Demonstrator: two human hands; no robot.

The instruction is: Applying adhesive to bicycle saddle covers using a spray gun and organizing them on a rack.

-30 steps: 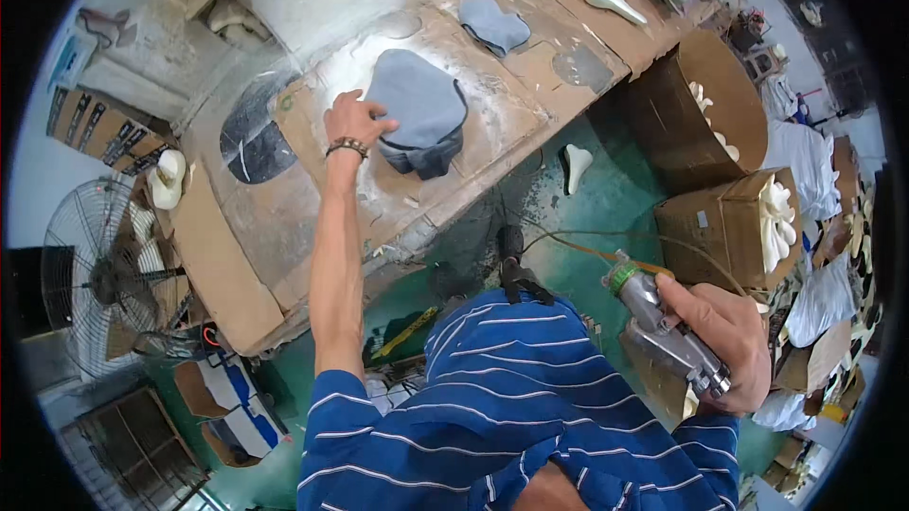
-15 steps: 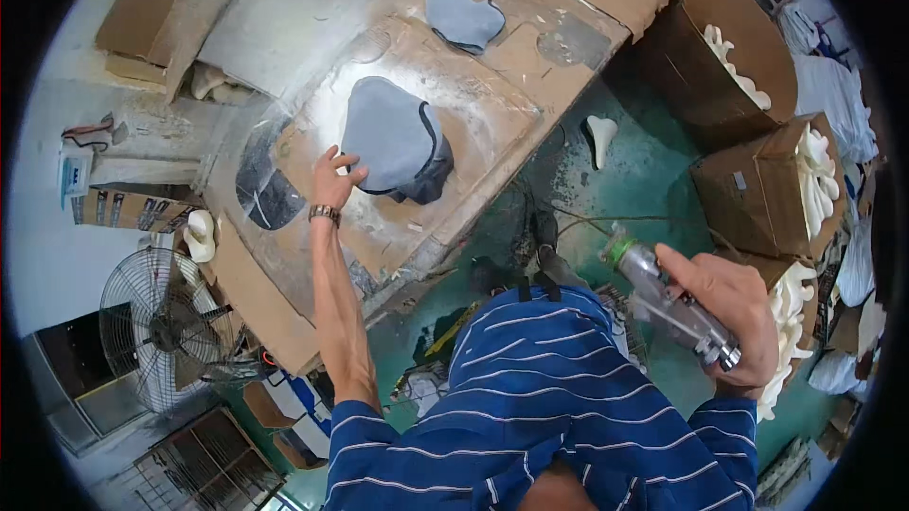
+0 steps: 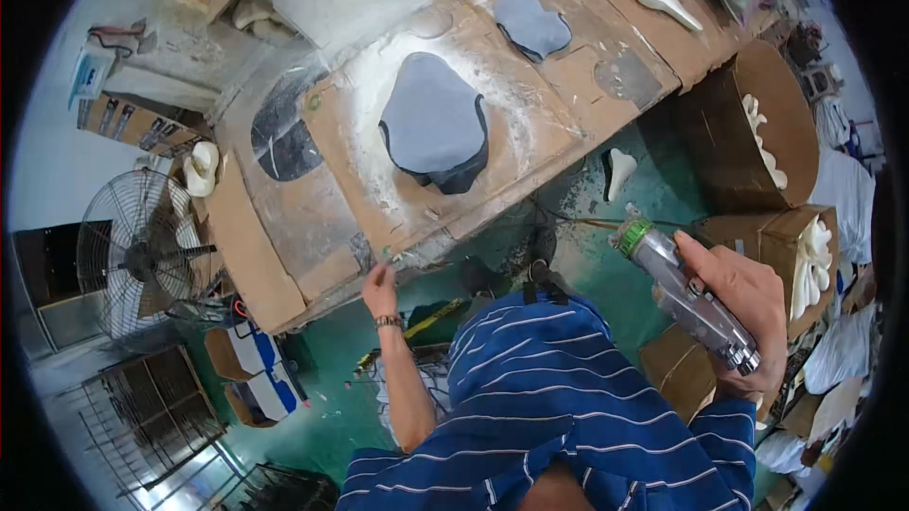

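Observation:
In my right hand (image 3: 743, 298) is a grey cylindrical hand tool (image 3: 682, 288) with a green collar at its far end and metal fittings at its near end. It looks wrapped in clear film, and its exact kind does not show. My left hand (image 3: 381, 293) is at the front edge of the workbench (image 3: 327, 274), fingers drawn together near a small greenish bit; whether they hold it is unclear. Beyond lies a stack of grey saddle-shaped covers (image 3: 431, 118) with dark edges, ringed by white residue on cardboard. Farther right lies another grey cover (image 3: 530, 20).
A white saddle piece (image 3: 666, 1) lies at the bench's far right, another saddle piece (image 3: 620, 173) on the floor. Cardboard boxes (image 3: 772, 118) of cream saddle pieces stand at right. A caged fan (image 3: 142, 255) stands left. My shoe (image 3: 540, 269) is by the bench.
My left hand has left the stack of grey covers and moved back toward the bench's front edge. The tool remains in my right hand. The view has shifted.

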